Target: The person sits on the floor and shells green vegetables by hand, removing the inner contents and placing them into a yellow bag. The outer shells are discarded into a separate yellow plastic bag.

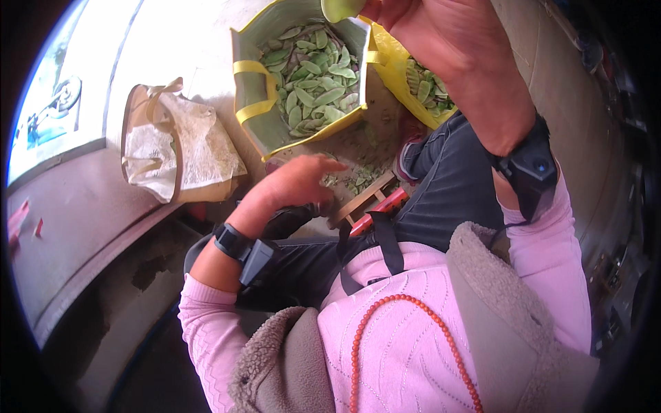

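Note:
Raised at the top edge, my right hand [439, 36] pinches a flat green bean pod [341, 9], partly cut off by the frame. Lower and to the left, slightly blurred, my left hand [302, 180] hangs above the floor with fingers apart and nothing visible in it. Beyond it stands an open bag with yellow handles [248, 129], its grey inside filled with flat green pods [315, 82]. A yellow bag [390, 46] beside it, partly behind my right arm, holds more green pods [426, 88].
A beige and white bag [206, 149] stands at left by a ledge [77, 227]. Green scraps [361, 178] lie on the floor between my feet. Near my knees is a small wooden frame [364, 199] with a red bar [379, 209]. Both wrists wear black devices.

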The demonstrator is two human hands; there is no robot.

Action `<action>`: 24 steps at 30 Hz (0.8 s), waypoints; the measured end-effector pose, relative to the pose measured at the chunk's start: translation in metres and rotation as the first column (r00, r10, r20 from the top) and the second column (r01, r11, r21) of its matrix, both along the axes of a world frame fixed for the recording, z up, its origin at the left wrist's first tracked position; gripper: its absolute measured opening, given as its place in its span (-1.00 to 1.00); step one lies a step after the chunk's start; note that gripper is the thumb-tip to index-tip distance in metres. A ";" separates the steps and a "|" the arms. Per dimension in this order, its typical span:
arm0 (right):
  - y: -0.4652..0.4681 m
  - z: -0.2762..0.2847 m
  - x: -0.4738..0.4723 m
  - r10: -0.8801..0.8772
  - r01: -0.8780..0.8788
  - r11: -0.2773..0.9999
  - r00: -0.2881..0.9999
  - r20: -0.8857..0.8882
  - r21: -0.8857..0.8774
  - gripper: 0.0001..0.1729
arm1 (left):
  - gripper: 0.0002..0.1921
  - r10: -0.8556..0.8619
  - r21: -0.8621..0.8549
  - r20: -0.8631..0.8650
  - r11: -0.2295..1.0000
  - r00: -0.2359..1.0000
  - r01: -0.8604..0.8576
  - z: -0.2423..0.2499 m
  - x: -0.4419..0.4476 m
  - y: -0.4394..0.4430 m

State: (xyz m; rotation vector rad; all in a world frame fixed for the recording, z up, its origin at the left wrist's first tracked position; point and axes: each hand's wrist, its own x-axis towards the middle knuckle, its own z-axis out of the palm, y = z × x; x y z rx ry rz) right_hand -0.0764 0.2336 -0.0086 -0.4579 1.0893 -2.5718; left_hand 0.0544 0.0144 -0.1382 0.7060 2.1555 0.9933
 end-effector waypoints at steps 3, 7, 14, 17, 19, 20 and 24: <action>0.013 0.003 -0.004 -0.011 0.011 1.000 0.998 0.063 0.004 -0.79 | -0.76 0.164 -0.224 0.208 0.968 0.964 -0.116 -0.035 -0.051 -0.015; 0.020 0.003 -0.020 -0.030 0.022 0.997 0.995 0.096 0.075 -0.79 | -0.80 0.316 -0.398 0.146 0.886 0.937 -0.237 -0.116 -0.128 -0.021; 0.038 0.001 -0.022 -0.157 0.130 0.977 0.974 0.163 0.166 -0.73 | -0.71 0.306 -0.703 -0.053 0.665 0.951 -0.253 -0.249 -0.143 -0.004; 0.047 -0.006 -0.034 -0.044 0.029 0.991 0.993 0.109 0.133 -0.73 | -0.73 0.309 -0.670 -0.034 0.698 0.950 -0.251 -0.260 -0.143 -0.010; 0.049 -0.005 -0.039 0.044 -0.050 0.994 0.997 0.060 0.100 -0.73 | -0.75 0.314 -0.603 0.038 0.764 0.949 -0.229 -0.251 -0.148 -0.021; 0.050 0.001 -0.038 0.049 -0.063 0.990 0.993 0.107 0.129 -0.72 | -0.83 0.399 -0.494 0.109 0.817 0.911 -0.298 -0.242 -0.149 -0.028; 0.050 0.028 -0.027 0.031 -0.110 0.945 0.968 0.251 0.308 -0.71 | -0.86 0.570 -0.280 0.394 0.822 0.721 -0.496 -0.188 -0.155 -0.041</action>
